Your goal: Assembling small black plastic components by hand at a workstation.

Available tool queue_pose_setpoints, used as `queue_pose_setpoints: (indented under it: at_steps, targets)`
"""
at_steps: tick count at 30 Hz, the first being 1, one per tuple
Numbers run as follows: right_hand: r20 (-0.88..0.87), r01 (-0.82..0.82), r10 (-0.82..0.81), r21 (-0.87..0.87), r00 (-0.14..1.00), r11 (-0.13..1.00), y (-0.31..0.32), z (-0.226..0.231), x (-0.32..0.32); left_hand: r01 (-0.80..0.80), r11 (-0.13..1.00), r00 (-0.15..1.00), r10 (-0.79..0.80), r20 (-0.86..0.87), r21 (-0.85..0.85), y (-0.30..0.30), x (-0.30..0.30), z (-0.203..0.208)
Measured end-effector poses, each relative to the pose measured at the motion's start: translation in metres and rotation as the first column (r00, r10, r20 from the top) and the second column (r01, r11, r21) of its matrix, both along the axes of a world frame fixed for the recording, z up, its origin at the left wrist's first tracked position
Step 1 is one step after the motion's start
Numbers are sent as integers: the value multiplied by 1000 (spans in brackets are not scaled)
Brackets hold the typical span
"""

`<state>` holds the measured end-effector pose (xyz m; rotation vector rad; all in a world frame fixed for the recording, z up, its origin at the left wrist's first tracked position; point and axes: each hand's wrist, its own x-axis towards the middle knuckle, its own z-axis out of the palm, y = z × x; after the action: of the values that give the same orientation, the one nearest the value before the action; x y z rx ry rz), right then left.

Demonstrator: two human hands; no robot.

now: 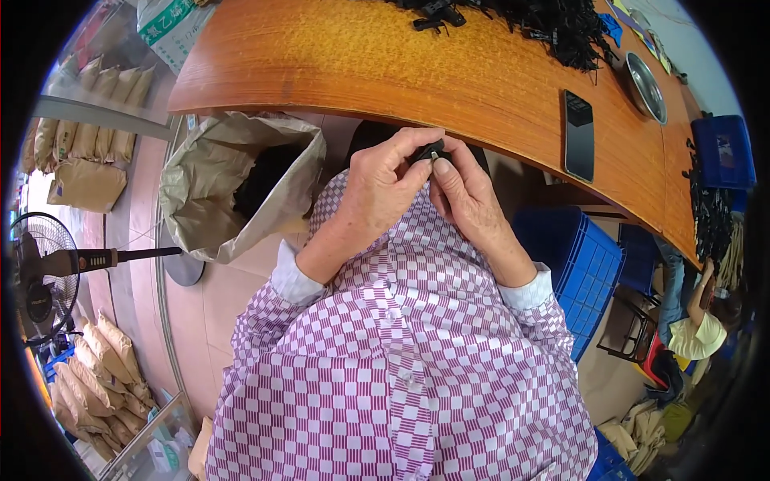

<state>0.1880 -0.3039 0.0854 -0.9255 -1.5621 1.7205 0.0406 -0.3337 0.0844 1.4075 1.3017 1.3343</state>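
Close to the table's front edge, both of my hands meet around a small black piece (434,148) with a light-coloured bit at its end. Its exact kind is too small to make out. My left hand (378,180) pinches it between thumb and fingers. From the other side, my right hand (475,194) grips it with the fingers curled and the thumb pressed close. The fingers cover most of the piece. At the far side of the wooden table (361,56) lies a heap of black strip-like parts (561,32).
An open paper sack (196,188) with black contents stands left of my hands. A phone (578,136) and a metal bowl (646,88) rest on the table's right. Blue crates (589,272) stand beside me; a fan (48,272) is at far left. Another person (698,333) sits at far right.
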Motion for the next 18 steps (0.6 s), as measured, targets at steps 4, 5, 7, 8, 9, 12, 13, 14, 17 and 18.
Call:
queue_pose_setpoints:
  at_steps: [4, 5, 7, 8, 9, 12, 13, 14, 17, 18]
  targets:
    - [-15, 15, -15, 21, 1000, 1000, -2, -5, -6, -60, 988, 977, 87, -194, 141, -2, -2, 3]
    - [-12, 17, -16, 18, 1000, 1000, -3, -5, -7, -70, 978, 955, 123, -269, 197, -2, -2, 2]
    - [-40, 28, -29, -13, 999, 1000, -4, -3, -10, -77, 961, 927, 166, -336, 265, -2, -2, -2]
    - [-54, 35, -37, -29, 998, 999, -5, -3, -10, -78, 939, 892, 215, -398, 334, 0, -1, -5]
    - [-55, 38, -40, -30, 998, 999, -4, -4, -10, -72, 913, 849, 268, -456, 402, 0, -1, -8]
    - [-38, 48, -55, -156, 998, 987, -2, -9, -9, -54, 928, 815, 255, -521, 369, 1, 1, -15]
    - [-41, 52, -59, -158, 997, 986, -2, -9, -8, -48, 935, 795, 249, -553, 352, 1, 2, -15]
    - [-75, 32, -47, -196, 996, 980, 0, -9, -7, -42, 934, 793, 246, -557, 354, 3, 2, -14]
    - [-154, -11, -32, -269, 988, 963, 4, -6, -1, -47, 939, 872, 205, -445, 341, 9, 4, -7]
    - [-154, 10, -50, -251, 987, 968, 3, -3, 2, -40, 939, 869, 201, -452, 341, 9, 5, -3]
